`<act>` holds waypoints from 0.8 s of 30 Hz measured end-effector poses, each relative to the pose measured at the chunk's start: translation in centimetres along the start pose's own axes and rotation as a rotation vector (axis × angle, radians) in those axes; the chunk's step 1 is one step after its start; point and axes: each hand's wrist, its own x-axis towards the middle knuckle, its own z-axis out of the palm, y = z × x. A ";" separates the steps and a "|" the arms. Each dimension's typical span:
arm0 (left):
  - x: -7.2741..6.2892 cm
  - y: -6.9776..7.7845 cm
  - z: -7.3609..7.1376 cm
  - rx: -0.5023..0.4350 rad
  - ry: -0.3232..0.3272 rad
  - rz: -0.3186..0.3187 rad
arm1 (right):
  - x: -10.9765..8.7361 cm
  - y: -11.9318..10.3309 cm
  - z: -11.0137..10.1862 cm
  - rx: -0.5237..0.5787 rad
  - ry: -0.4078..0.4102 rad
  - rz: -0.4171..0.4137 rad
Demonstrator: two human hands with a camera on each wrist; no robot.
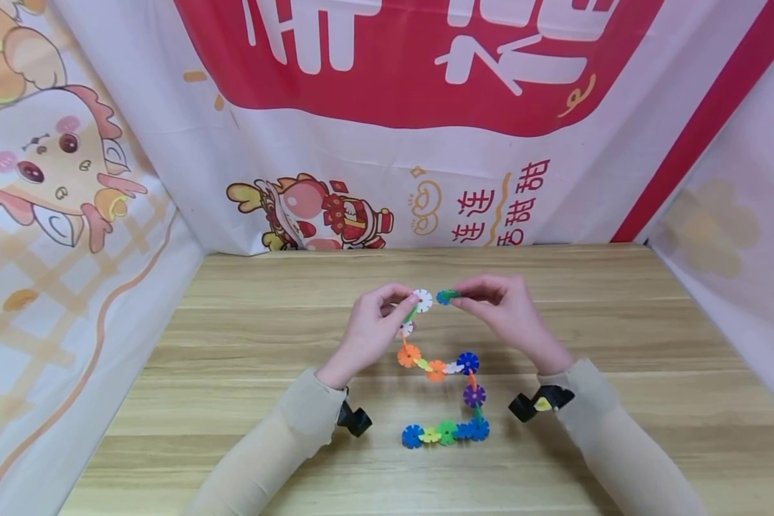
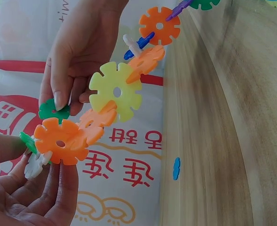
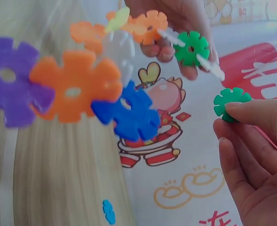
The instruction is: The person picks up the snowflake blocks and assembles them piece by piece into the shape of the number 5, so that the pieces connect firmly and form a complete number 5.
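At the far part of the table, my left hand [image 1: 375, 326] holds one end of a chain of notched plastic discs, its fingers by a white disc [image 1: 423, 299] and a green disc [image 3: 191, 48]. From there the chain bends through orange discs [image 1: 409, 356], a purple disc [image 1: 474, 395] and a blue end disc [image 1: 413, 436] toward the near side. Just right of the white disc, my right hand [image 1: 503, 308] pinches a separate green disc [image 3: 230, 103] between thumb and fingers. A small gap separates this disc from the chain's white end in the right wrist view.
A loose blue disc [image 2: 177, 168] lies on the wooden table [image 1: 264, 301]; in the head view it overlaps the pinched green one. Printed cloth [image 1: 387, 158] hangs along the back and both sides. Black wrist cameras [image 1: 355, 419] sit below both cuffs.
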 end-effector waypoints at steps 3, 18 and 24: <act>0.0 -0.1 0.0 -0.008 -0.002 -0.006 | -0.1 -0.3 0.3 0.000 0.001 -0.017; 0.1 -0.1 0.0 -0.022 -0.012 -0.020 | -0.2 -0.4 1.5 0.028 0.032 -0.063; 0.2 0.0 0.2 -0.019 -0.020 -0.022 | -0.5 -2.3 1.9 -0.007 0.035 -0.052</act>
